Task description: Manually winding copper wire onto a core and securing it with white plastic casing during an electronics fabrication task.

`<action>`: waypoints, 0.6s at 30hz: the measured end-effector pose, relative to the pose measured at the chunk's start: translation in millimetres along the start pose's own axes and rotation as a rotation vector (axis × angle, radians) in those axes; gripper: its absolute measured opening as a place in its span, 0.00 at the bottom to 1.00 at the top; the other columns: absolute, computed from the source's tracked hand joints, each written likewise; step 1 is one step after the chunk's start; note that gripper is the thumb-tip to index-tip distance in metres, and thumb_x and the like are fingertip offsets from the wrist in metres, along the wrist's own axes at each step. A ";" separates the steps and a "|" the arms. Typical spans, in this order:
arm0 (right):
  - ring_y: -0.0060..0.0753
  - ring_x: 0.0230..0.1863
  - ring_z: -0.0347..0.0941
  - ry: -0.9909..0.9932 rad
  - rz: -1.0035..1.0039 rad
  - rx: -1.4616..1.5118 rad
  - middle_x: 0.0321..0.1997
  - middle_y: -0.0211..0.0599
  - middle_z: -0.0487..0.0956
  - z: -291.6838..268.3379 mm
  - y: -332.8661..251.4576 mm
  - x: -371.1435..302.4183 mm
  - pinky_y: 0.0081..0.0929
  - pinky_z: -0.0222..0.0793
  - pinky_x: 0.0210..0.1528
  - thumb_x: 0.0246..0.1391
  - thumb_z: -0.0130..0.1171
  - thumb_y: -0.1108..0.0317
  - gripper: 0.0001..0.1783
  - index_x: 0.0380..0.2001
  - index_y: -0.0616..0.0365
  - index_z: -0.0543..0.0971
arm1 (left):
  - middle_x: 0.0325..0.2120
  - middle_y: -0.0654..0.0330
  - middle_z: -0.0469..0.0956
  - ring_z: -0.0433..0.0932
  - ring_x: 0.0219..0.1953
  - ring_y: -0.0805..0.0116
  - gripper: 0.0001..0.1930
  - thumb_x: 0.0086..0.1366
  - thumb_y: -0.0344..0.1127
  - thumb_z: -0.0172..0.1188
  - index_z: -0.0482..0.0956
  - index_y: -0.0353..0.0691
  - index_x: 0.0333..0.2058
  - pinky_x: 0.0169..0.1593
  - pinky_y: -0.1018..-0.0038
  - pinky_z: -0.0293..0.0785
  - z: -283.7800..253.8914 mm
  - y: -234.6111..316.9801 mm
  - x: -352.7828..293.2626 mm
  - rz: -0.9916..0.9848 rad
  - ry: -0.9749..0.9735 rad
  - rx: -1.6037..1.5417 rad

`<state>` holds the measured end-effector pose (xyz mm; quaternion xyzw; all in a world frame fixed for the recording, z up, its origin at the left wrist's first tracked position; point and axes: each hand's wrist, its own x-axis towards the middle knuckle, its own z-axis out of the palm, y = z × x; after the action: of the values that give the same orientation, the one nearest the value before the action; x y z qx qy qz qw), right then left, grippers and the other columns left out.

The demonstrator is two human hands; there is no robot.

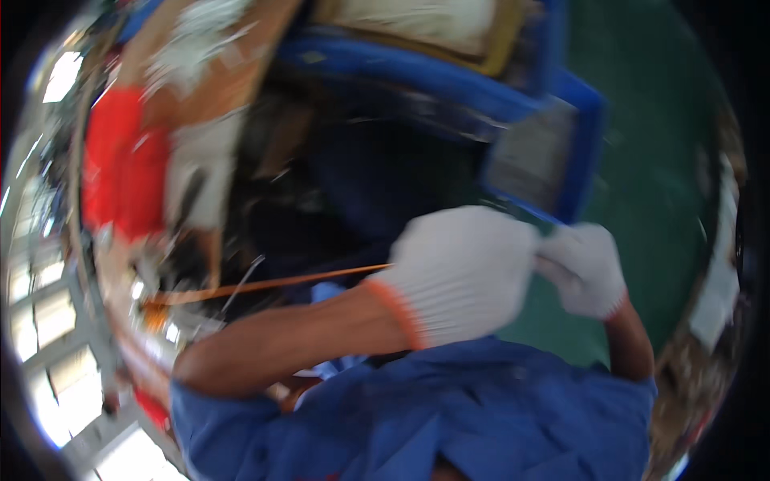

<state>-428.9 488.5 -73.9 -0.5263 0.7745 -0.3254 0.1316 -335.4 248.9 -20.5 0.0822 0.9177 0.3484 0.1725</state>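
My left hand wears a white knit glove with an orange cuff. Its back faces up, and its fingers are hidden and blurred. Close to its far right side is my right hand, also in a white glove, with fingers curled closed. Whatever lies between the two hands cannot be made out. An orange cord or strap runs from the clutter at the left and disappears behind my left glove. Whether that hand grips it is hidden.
At the left stands a worktable with bright red objects and white material, all blurred. Ahead are a large blue crate and a smaller blue bin. Green floor extends to the right.
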 end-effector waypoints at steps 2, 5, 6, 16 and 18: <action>0.50 0.32 0.83 -0.043 0.304 0.215 0.30 0.42 0.83 -17.5 8.4 -5.4 0.43 0.77 0.34 0.57 0.75 0.61 0.14 0.44 0.54 0.87 | 0.30 0.45 0.84 0.85 0.34 0.40 0.06 0.70 0.31 0.65 0.86 0.36 0.37 0.38 0.53 0.79 -4.0 -0.4 4.8 0.023 0.110 -0.118; 0.49 0.39 0.87 -0.142 0.564 0.213 0.36 0.44 0.85 -31.5 -4.4 -7.5 0.41 0.81 0.39 0.60 0.75 0.52 0.25 0.54 0.54 0.83 | 0.32 0.45 0.86 0.88 0.33 0.47 0.05 0.69 0.27 0.67 0.88 0.30 0.38 0.39 0.64 0.81 -14.7 7.5 11.3 -0.013 0.055 -0.260; 0.50 0.41 0.88 -0.180 0.555 0.134 0.39 0.45 0.86 -32.7 -7.7 -9.9 0.41 0.82 0.40 0.61 0.75 0.50 0.28 0.57 0.54 0.82 | 0.32 0.45 0.86 0.88 0.33 0.48 0.05 0.69 0.27 0.67 0.88 0.30 0.38 0.39 0.64 0.81 -14.6 9.4 13.6 0.002 0.043 -0.255; 0.45 0.33 0.82 -0.151 0.199 -0.160 0.37 0.39 0.76 -24.3 -3.5 -12.0 0.41 0.74 0.26 0.72 0.64 0.47 0.19 0.50 0.49 0.78 | 0.33 0.45 0.87 0.89 0.35 0.46 0.06 0.68 0.28 0.67 0.88 0.31 0.39 0.40 0.61 0.84 -14.0 10.8 18.9 0.000 0.009 -0.238; 0.44 0.31 0.81 -0.163 0.174 -0.209 0.35 0.39 0.75 -25.1 -3.7 -11.1 0.41 0.71 0.24 0.72 0.64 0.46 0.19 0.46 0.50 0.77 | 0.33 0.44 0.87 0.89 0.36 0.42 0.06 0.69 0.27 0.66 0.88 0.31 0.39 0.41 0.59 0.84 -13.9 12.1 19.6 0.002 0.006 -0.242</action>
<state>-435.3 506.9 -54.2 -0.4929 0.8335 -0.1864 0.1660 -358.4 254.7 -7.8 0.0606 0.8693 0.4569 0.1783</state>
